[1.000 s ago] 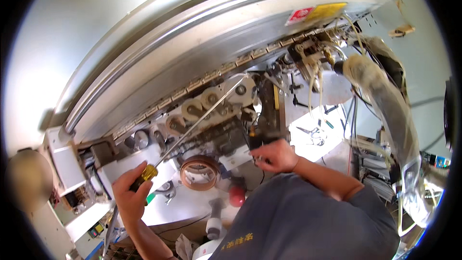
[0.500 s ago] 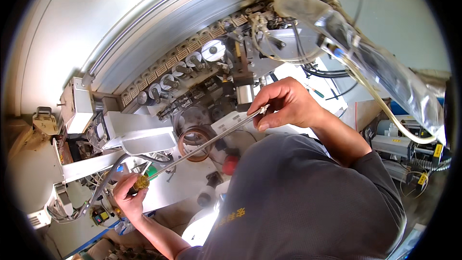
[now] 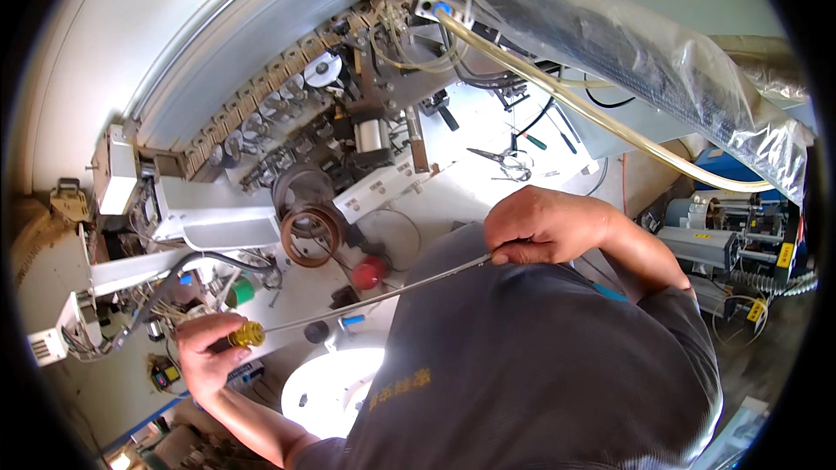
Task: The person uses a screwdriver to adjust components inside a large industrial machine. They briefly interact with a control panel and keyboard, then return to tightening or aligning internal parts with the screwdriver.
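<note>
Large metal machine (image 3: 270,35), pale casing, runs along the upper left; a row of small rollers (image 3: 252,126) lines its lower edge. White table (image 3: 457,183) below and to the right of these. Person's dark grey shirt (image 3: 549,339) fills the lower middle. Thick tube in clear plastic wrap (image 3: 627,52) slants across the upper right. Round white object (image 3: 326,379), brightly lit, beside the shirt, lower left.

Screwdriver (image 3: 383,298): long thin shaft, yellow handle. Held in the air, slanting up from left to right, its far end in front of the shirt.

Right hand (image 3: 547,224): grip pinched, thumb and finger together on the shaft's far end. Left hand (image 3: 206,355): grip clamped round the handle.

Brown ring (image 3: 287,248) stands left of centre, beyond the shaft. Scissors (image 3: 509,161) lie on the table past the right hand. Red ball (image 3: 369,272) near the ring. Green-handled tool (image 3: 537,144) just beyond the scissors.
</note>
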The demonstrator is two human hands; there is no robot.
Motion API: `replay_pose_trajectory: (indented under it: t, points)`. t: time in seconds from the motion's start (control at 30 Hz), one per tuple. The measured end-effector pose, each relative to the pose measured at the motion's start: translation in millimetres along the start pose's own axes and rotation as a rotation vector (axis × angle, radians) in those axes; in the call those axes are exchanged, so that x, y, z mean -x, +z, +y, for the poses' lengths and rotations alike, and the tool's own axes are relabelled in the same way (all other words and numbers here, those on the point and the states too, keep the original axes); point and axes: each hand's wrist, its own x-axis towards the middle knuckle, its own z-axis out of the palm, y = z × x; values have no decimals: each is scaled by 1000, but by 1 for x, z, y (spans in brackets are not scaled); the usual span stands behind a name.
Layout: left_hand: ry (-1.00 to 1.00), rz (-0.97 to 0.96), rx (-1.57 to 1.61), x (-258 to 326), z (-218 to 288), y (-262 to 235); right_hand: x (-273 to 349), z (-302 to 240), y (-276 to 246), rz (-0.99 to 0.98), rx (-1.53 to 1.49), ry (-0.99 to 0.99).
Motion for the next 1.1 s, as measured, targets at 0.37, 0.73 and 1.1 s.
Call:
replay_pose_trajectory:
  t: [0.37, 0.73, 1.1]
  points:
    - [-22, -202, 53, -32, 53, 39, 84, 15, -14, -22, -129, 105]
    - [-175, -89, 44, 18, 79, 31, 125, 69, -33, 1, 9, 210]
    - [-117, 127, -86, 23, 73, 34, 230, 201, -24, -61, 650, 976]
